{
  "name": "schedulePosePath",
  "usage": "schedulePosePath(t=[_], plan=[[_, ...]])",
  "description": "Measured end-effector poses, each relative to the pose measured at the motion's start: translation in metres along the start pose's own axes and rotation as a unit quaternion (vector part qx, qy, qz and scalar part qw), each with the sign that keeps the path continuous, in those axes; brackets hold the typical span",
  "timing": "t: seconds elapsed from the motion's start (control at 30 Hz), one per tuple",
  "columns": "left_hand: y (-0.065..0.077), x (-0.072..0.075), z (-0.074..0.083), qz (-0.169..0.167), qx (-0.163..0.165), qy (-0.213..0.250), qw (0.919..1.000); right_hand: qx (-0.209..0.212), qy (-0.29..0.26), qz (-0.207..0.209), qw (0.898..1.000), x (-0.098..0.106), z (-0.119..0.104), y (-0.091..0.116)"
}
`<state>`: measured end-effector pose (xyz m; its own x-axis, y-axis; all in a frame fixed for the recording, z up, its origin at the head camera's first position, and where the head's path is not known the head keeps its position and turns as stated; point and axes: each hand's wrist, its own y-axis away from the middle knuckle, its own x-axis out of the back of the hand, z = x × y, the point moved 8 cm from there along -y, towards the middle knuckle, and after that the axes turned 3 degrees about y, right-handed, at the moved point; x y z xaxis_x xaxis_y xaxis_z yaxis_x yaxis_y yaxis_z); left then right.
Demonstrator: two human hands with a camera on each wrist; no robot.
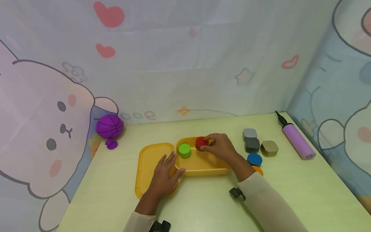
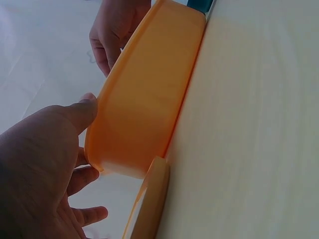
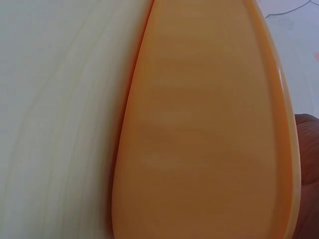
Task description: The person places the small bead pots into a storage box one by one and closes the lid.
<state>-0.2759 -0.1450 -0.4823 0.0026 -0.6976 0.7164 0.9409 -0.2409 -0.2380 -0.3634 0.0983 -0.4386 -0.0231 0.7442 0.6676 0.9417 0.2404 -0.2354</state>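
One pale surface (image 1: pixel 203 203) before printed cloth (image 1: pixel 174 80).
Right hand (image 1: pixel 219 146) pinches red block (image 1: pixel 199 144) between fingers in yellow box (image 1: pixel 205 173), beside green block (image 1: pixel 184 150); left hand (image 1: pixel 163 175), fingers outstretched, touches box, partly screening lid (image 1: pixel 147 164).

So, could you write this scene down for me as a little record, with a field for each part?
Right hand: the right hand pinches a red block with its fingers at the yellow container; whether the block touches the bottom is unclear
Left hand: the left hand touches the container's rim, above part of a yellow lid
Inside container: green block
Right of container: light grey block, dark grey block, tan block, blue block, partly hidden orange block
Far right: lilac pump
Far left: purple ball
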Motion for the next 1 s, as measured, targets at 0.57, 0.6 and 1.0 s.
schedulePosePath(t=[0.57, 0.6, 1.0], plan=[[-0.001, 0.0, -0.003, 0.003, -0.001, -0.005, 1.0, -0.044, 0.029, -0.025, 0.998, -0.017, 0.008, -0.011], [-0.001, 0.0, -0.003, 0.003, -0.001, -0.005, 1.0, -0.048, 0.034, -0.024, 0.998, -0.019, 0.008, -0.012], [0.0, 0.0, -0.002, 0.0, -0.001, 0.001, 1.0, -0.101, 0.035, -0.041, 0.993, -0.036, 0.011, -0.014]])
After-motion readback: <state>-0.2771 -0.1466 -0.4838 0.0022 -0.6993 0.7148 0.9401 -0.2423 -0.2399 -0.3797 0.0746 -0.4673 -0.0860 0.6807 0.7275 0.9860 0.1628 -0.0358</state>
